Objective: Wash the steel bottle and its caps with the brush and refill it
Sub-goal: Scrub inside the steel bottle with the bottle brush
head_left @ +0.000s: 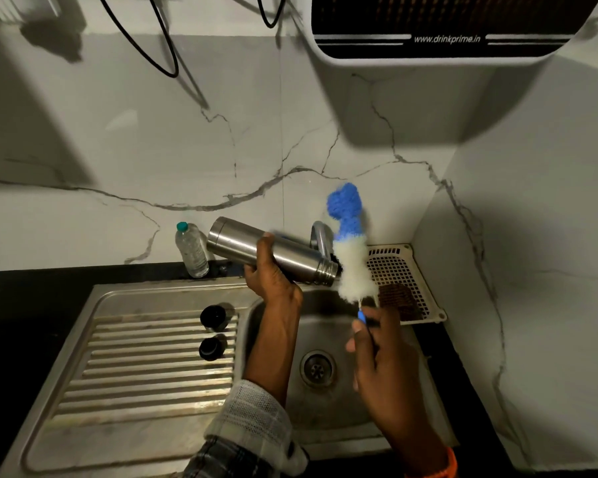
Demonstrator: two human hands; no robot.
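The left hand (pixel 268 270) grips the bottle (pixel 270 251) round its middle, holding it tilted over the sink's (pixel 325 401) back edge, open mouth to the right. The right hand (pixel 377 357) pinches the brush (pixel 351 250) by its handle, bristles just beside the mouth. Two caps (pixel 212 332) stand on the drainboard (pixel 145 367), near its right edge.

I log the bottle (pixel 242 244) as brushed steel, satin sheen, smooth. Brush (pixel 351 250): fluffy white bristles, blue fuzzy tip, glossy blue plastic handle. Two caps (pixel 212 334) on the drainboard: black plastic, slight gloss. Sink (pixel 145 367): stainless steel, dull, scuffed, ribbed on the left. Water bottle (pixel 191 250) at the far edge: clear plastic. Corner tray (pixel 399 267), right: cream perforated plastic, matt. Wall (pixel 152 150): glossy veined marble look.
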